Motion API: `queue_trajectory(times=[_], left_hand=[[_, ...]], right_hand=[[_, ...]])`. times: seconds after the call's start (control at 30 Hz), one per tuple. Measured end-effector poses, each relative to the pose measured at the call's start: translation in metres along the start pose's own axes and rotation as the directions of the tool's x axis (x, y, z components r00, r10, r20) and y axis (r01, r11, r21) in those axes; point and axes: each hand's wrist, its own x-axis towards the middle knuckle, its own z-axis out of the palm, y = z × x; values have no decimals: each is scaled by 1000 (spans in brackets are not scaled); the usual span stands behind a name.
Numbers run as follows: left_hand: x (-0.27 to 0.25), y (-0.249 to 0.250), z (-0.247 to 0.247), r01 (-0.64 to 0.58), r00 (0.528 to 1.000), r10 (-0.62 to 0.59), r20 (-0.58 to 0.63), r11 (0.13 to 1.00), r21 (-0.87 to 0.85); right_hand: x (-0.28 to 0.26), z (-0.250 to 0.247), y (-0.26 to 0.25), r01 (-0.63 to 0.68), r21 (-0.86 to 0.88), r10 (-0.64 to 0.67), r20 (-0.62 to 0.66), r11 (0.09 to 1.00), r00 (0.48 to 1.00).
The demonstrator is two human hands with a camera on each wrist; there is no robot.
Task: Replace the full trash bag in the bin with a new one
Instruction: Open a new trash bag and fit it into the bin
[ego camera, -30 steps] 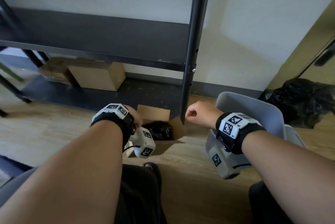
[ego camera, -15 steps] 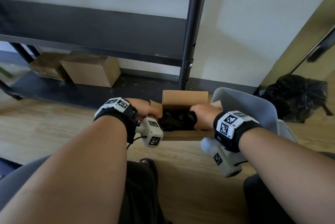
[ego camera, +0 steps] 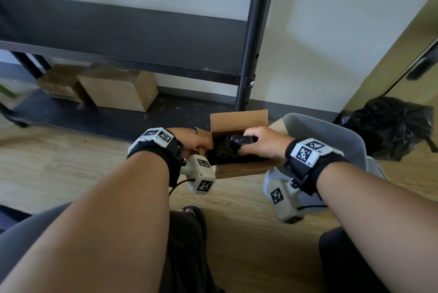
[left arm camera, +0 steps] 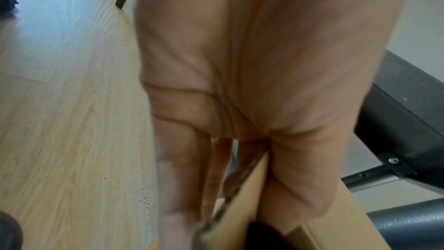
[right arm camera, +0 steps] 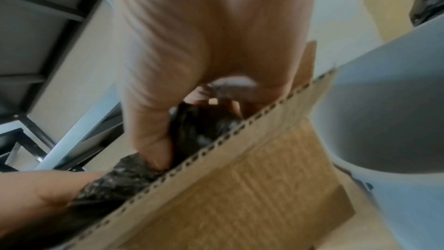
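1. Left hand (ego camera: 192,141), frame centre: fingers pinch the cardboard box (ego camera: 239,169) wall.
2. Right hand (ego camera: 263,143): fingers curl round the trash-bag roll (ego camera: 239,139) inside the box.
3. Grey bin (ego camera: 331,136), right: unlined.
4. Risk: the roll may snag the flap, tipping the box.

Both my forearms reached up from the lower corners toward the middle of the frame, each wrist strapped with a black band. My left hand (ego camera: 192,139) gripped the left wall of the cardboard box (ego camera: 239,167), thumb inside and fingers outside. My right hand (ego camera: 263,143) curled around a black bag roll (ego camera: 240,139).
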Motion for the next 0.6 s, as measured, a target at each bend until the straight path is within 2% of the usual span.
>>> queue_trajectory(times=[0.07, 0.17, 0.3, 0.37, 0.6], left_hand=[[1, 0, 0, -22, 1000, 22, 1, 999, -37], [0, 1, 1, -23, 1000, 24, 18, 998, -59], [-3, 3, -1, -21, 999, 24, 35, 997, -76], [-1, 2, -2, -25, 999, 28, 46, 998, -49], [9, -5, 0, -31, 998, 35, 60, 998, -62]], right_hand=[[1, 2, -2, -20, 79, 15, 61, 997, 998], [1, 3, -7, -84, 180, 71, 78, 980, 994], [4, 3, -7, 8, 36, -9, 25, 999, 1000], [6, 5, -8, 3, 45, -4, 15, 999, 1000], [10, 13, -16, -63, -40, 69, 180, 997, 981]])
